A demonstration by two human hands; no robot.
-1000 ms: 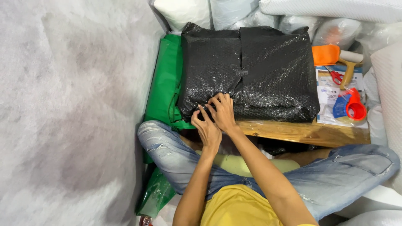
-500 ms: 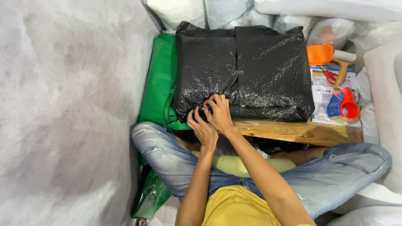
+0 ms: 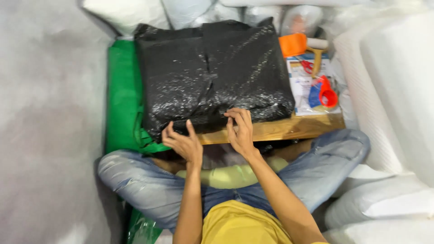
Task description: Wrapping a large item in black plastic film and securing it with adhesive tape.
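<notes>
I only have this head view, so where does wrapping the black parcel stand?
Done: the black parcel looks fully covered in black wrap, its folds meeting at the middle, on the wooden board. In hand: left hand and right hand are at its near edge. Left: I see no tape on it; the tape dispenser lies untouched.

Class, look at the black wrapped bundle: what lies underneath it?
The black wrapped bundle rests on a wooden board, with green sheeting at its left side. Whatever lies beneath its middle is covered, as are its contents.
</notes>
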